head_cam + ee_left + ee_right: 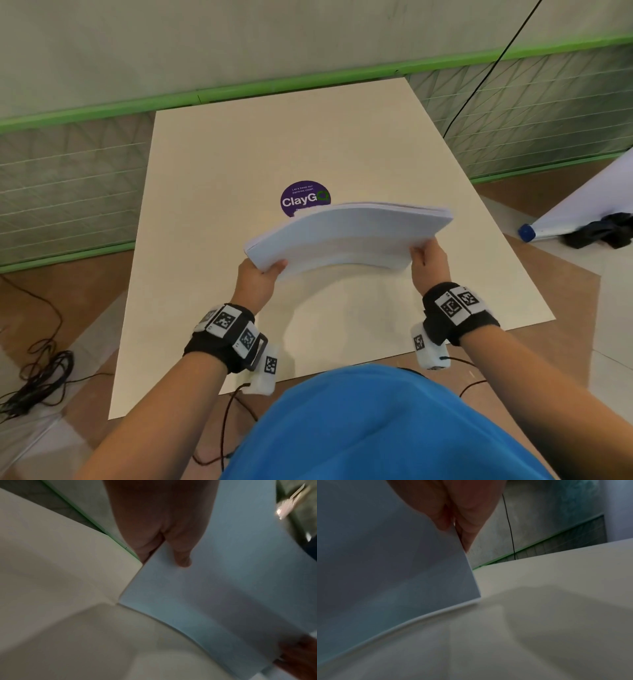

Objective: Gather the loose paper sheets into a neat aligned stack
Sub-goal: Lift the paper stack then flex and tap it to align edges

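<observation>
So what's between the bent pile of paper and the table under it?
Nothing, just air. In the head view the paper stack arches up off the table, held at its ends by the left hand and right hand, with only its shadow beneath.

I see the paper stack (349, 236) lifted above the tabletop (222, 171), left hand (258, 277) at its left end, right hand (430, 262) at its right; a sticker (301, 197) lies behind it.

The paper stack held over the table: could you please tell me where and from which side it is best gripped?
Probably the two short ends, one hand from each side, as now: the left hand and right hand pinch opposite ends of the paper stack, thumbs on top. Its middle arches above the table, so a one-sided hold would likely let the sheets droop and fan.
</observation>
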